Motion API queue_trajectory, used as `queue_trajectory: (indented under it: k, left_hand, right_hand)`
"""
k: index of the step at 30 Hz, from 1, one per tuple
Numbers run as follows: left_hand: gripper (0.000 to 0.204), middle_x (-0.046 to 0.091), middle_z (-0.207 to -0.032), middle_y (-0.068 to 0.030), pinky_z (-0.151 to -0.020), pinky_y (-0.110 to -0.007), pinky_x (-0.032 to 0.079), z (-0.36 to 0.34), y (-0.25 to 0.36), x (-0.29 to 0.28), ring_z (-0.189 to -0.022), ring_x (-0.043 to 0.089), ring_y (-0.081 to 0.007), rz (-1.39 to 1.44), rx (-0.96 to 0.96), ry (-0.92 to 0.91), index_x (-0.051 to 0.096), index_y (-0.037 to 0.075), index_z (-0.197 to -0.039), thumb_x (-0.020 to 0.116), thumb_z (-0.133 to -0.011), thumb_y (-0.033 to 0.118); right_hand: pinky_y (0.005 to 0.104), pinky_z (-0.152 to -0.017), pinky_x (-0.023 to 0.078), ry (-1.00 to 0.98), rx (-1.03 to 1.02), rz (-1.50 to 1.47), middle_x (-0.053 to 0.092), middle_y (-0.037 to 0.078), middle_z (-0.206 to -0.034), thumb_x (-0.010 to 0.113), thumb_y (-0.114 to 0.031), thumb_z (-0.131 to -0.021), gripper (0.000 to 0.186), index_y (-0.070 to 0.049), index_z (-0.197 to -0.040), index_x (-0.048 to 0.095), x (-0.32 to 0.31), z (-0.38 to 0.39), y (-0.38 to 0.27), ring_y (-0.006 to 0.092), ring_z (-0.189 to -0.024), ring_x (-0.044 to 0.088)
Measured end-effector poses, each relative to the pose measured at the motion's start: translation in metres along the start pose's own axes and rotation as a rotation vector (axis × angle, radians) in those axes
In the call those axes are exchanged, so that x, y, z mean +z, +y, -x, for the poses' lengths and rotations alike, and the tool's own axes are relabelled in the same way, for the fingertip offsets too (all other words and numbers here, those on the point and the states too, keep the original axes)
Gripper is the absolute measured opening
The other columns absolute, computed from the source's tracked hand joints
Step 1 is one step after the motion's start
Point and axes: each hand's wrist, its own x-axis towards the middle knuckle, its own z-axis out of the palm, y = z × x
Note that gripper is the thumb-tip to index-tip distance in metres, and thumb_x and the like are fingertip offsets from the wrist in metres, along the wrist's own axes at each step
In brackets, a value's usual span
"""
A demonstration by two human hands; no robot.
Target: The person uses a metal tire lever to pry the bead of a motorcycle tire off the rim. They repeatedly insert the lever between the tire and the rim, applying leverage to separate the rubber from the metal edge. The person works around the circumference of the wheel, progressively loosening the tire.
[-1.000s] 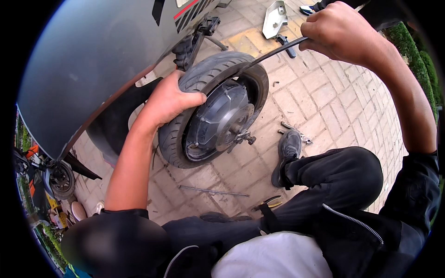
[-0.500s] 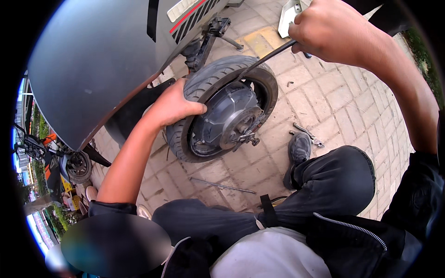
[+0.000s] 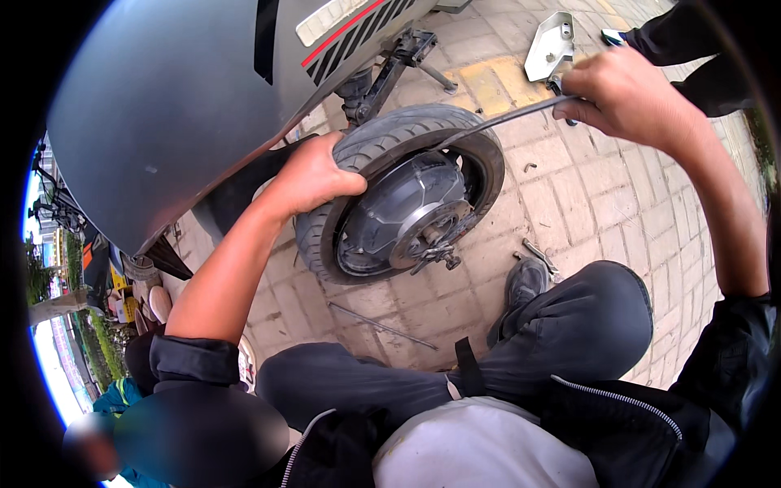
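Note:
Under the grey scooter body panel, a black tyre point(image 3: 321, 236) stands tilted on a wheel with a dark hub motor point(image 3: 415, 199). My left hand point(image 3: 313, 175) grips the tyre at its near left, with the thumb over the sidewall and the other fingers hidden behind the tread. A long metal tyre lever point(image 3: 508, 116) is in my right hand point(image 3: 626, 102), the fingers closed round its outer end. The lever's far tip goes in between the tyre bead and the rim at the upper side. A brake disc point(image 3: 415, 232) and an axle with nuts point(image 3: 447, 259) face me.
The scooter's grey panel point(image 3: 179, 98) overhangs at upper left. A second lever-like rod point(image 3: 382, 325) lies on the paving by my legs. A wrench point(image 3: 538, 256) rests beside my shoe point(image 3: 525, 285). A white cover point(image 3: 551, 49) lies beyond. Another person's dark-trousered legs point(image 3: 691, 57) show at upper right.
My right hand has swung the lever down and to the right, so it lies flatter. My left hand keeps its hold on the tyre. The person's legs at upper right have come into view.

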Motion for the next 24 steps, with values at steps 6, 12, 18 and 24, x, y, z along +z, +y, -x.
queue_trajectory:
  k: [6, 12, 18, 24]
  left_hand:
    - [0.06, 0.063, -0.098, -0.0148, -0.086, -0.03, 0.046, -0.006, 0.006, 0.004, -0.09, 0.059, -0.0199, -0.086, -0.027, 0.028, 0.056, -0.009, -0.111, 0.072, -0.061, 0.018]
    - [0.065, 0.065, -0.1, -0.0204, -0.086, -0.033, 0.047, 0.004, 0.015, 0.01, -0.092, 0.063, -0.0263, -0.169, -0.082, 0.102, 0.056, -0.008, -0.113, 0.073, -0.059, 0.024]
    - [0.072, 0.065, -0.1, -0.0252, -0.087, -0.038, 0.049, 0.003, 0.013, 0.019, -0.094, 0.065, -0.0343, -0.205, 0.013, 0.216, 0.057, -0.01, -0.111, 0.077, -0.057, 0.035]
    - [0.067, 0.067, -0.097, -0.0207, -0.084, -0.035, 0.05, -0.001, 0.011, 0.014, -0.09, 0.066, -0.0289, -0.141, -0.01, 0.161, 0.061, -0.007, -0.109, 0.078, -0.057, 0.032]
  right_hand:
    - [0.0473, -0.072, 0.048, -0.189, 0.27, -0.507, 0.064, 0.02, -0.079, 0.058, -0.016, -0.09, 0.015, -0.002, -0.093, 0.061, 0.071, 0.035, 0.001, 0.0404, -0.078, 0.061]
    - [0.0451, -0.071, 0.05, -0.128, 0.139, -0.643, 0.065, 0.02, -0.079, 0.057, -0.006, -0.086, 0.022, -0.002, -0.106, 0.065, 0.058, -0.005, -0.036, 0.0382, -0.078, 0.063]
    - [0.0402, -0.063, 0.05, -0.123, -0.031, -0.623, 0.064, 0.018, -0.073, 0.062, -0.009, -0.086, 0.017, -0.001, -0.101, 0.067, 0.079, -0.016, 0.0, 0.0352, -0.068, 0.063]
    - [0.0456, -0.06, 0.047, 0.013, 0.125, -0.546, 0.062, 0.016, -0.071, 0.06, -0.028, -0.092, 0.025, -0.004, -0.087, 0.06, 0.143, 0.007, -0.016, 0.037, -0.068, 0.061]
